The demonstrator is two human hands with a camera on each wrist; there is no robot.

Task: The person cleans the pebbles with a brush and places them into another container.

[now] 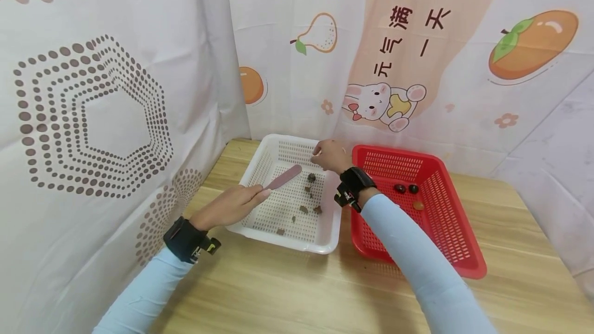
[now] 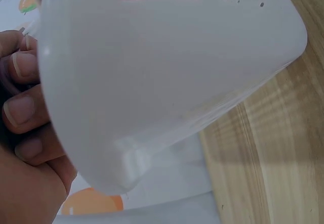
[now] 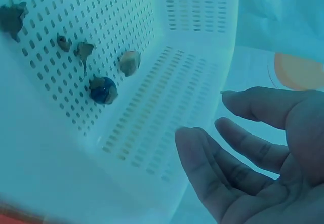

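Note:
My left hand (image 1: pixel 234 205) grips a mauve spatula (image 1: pixel 284 177) at the left rim of a white perforated basket (image 1: pixel 290 244). Its blade points over the basket floor. In the left wrist view, curled fingers (image 2: pixel 23 107) show behind the white wall. My right hand (image 1: pixel 333 155) is over the basket's back right corner; the right wrist view shows thumb and fingers apart with nothing between them. Inside the basket lie several brown clay-like bits (image 1: pixel 303 209), a shiny dark stone (image 3: pixel 103 90) with brown bits stuck on it, and a pale greyish stone (image 3: pixel 129 63).
To the right stands a red perforated basket (image 1: pixel 457 210), holding two dark stones (image 1: pixel 413 188) and a yellowish-brown stone (image 1: pixel 418 205). Both baskets rest on a wood-grain table (image 1: pixel 278 293). Printed white curtains (image 1: pixel 287 86) hang behind and on both sides.

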